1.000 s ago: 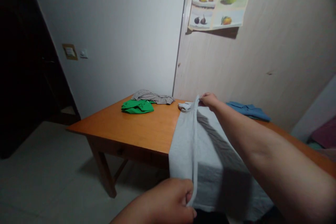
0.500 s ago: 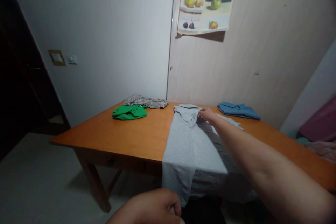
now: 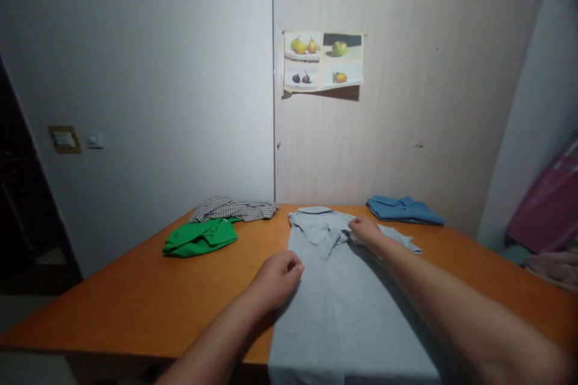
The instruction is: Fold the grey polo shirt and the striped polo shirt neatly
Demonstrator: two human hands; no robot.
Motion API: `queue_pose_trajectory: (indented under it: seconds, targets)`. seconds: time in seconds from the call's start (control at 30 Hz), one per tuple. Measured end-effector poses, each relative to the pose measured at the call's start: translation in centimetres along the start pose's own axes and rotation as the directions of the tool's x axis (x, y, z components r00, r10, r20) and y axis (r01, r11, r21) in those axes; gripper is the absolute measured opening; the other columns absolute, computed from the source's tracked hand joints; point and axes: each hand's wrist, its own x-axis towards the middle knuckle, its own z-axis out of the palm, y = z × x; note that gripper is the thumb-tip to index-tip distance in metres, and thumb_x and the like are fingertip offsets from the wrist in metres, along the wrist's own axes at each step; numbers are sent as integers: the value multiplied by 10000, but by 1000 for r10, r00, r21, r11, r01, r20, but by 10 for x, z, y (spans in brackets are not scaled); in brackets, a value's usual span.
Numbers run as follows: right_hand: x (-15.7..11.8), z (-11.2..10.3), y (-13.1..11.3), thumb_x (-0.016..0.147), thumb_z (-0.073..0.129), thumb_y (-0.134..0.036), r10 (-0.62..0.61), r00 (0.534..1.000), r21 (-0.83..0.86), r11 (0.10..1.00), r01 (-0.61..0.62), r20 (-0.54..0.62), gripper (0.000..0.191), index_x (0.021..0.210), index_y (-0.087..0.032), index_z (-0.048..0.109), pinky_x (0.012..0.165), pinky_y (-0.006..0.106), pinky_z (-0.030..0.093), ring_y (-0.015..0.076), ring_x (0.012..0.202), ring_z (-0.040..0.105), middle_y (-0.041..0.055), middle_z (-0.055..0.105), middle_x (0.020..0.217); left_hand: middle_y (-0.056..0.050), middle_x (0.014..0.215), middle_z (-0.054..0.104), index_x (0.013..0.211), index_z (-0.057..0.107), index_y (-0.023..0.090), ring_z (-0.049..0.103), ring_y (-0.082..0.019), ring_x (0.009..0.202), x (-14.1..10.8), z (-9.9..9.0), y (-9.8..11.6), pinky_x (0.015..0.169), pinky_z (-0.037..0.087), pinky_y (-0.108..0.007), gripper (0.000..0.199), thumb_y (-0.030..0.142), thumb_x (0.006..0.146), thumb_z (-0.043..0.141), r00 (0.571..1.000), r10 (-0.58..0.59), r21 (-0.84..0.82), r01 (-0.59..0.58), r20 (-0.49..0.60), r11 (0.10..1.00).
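Orange table (image 3: 135, 307): gray shirt (image 3: 336, 313) lengthwise, collar (image 3: 313, 210) toward wall (image 3: 343, 156).

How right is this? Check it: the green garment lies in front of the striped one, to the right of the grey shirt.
Only the side is wrong: the head view shows the green garment to the left of the grey shirt.

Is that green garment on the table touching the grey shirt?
Apart. The head view shows a strip of orange tabletop between the green garment's right edge and the grey shirt.
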Motion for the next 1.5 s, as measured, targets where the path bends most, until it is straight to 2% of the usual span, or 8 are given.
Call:
queue_pose_trajectory:
  seconds: [0.13, 0.27, 0.37, 0.5, 0.8, 1.1, 1.33, 1.5]
  targets:
    - [18, -5, -18, 804, 570, -264, -49, 999, 22, 999, 48, 8, 171, 734, -173, 697, 615, 237, 409, 201, 763, 637, 55, 694, 718, -102, 1010, 702, 958, 693, 168, 633, -227, 984, 42, 11, -18, 873, 458, -313, 213, 286, 885, 531, 997, 65, 293, -77, 51, 953]
    - [32, 9, -47, 821, 589, -303, -132, 987, 69, 990, 126, 87, 185, 736, -174, 691, 584, 223, 401, 166, 662, 594, 32, 660, 651, -169, 1273, 652, 1203, 647, 155, 590, -288, 1193, 63, 23, -33, 1027, 424, -409, 410, 416, 957, 448, 992, 35, 442, -85, 120, 893]
    - [44, 29, -70, 838, 589, -283, -203, 966, 94, 977, 189, 158, 192, 735, -152, 685, 567, 212, 381, 132, 610, 551, 24, 648, 651, -177, 1533, 462, 1422, 522, 154, 386, -324, 1438, 65, 28, -43, 1175, 267, -533, 594, 515, 984, 348, 981, -23, 455, -69, 194, 888]
    - [65, 60, -101, 855, 577, -244, -254, 938, 81, 967, 242, 234, 198, 728, -137, 685, 545, 211, 344, 107, 569, 497, 4, 609, 628, -151, 1636, 277, 1538, 390, 167, 198, -324, 1528, 61, 28, -50, 1209, 68, -641, 726, 608, 968, 299, 953, -100, 436, -36, 286, 899]
    - [103, 125, -155, 793, 705, -246, -268, 907, -45, 954, 298, 326, 146, 703, -132, 719, 572, 214, 362, 128, 633, 564, 24, 619, 617, -124, 1658, 191, 1572, 328, 181, 95, -302, 1550, 59, 32, -48, 1210, -31, -648, 779, 648, 952, 265, 943, -138, 396, 7, 304, 918]
    - [110, 149, -162, 642, 815, -260, -146, 896, -98, 974, 204, 419, 169, 703, -123, 735, 594, 239, 438, 189, 667, 642, 44, 659, 622, -121, 1652, 218, 1568, 332, 183, 97, -274, 1550, 54, 26, -38, 1214, -69, -621, 769, 650, 967, 220, 946, -139, 358, 27, 291, 933]
    - [127, 149, -150, 755, 721, -243, -79, 953, 30, 997, 73, 293, 184, 879, -107, 708, 533, 236, 413, 176, 617, 627, 79, 657, 659, -108, 1651, 218, 1576, 312, 190, 74, -288, 1550, 56, 27, -35, 1200, -122, -623, 761, 641, 972, 202, 938, -166, 389, 36, 306, 920]
    - [129, 162, -131, 808, 660, -204, -36, 971, 109, 994, 11, 234, 188, 965, -102, 656, 466, 222, 351, 124, 496, 537, 28, 601, 618, -122, 1647, 218, 1579, 299, 196, 80, -286, 1549, 55, 32, -41, 1179, -165, -624, 781, 666, 965, 192, 947, -154, 397, 30, 283, 917]
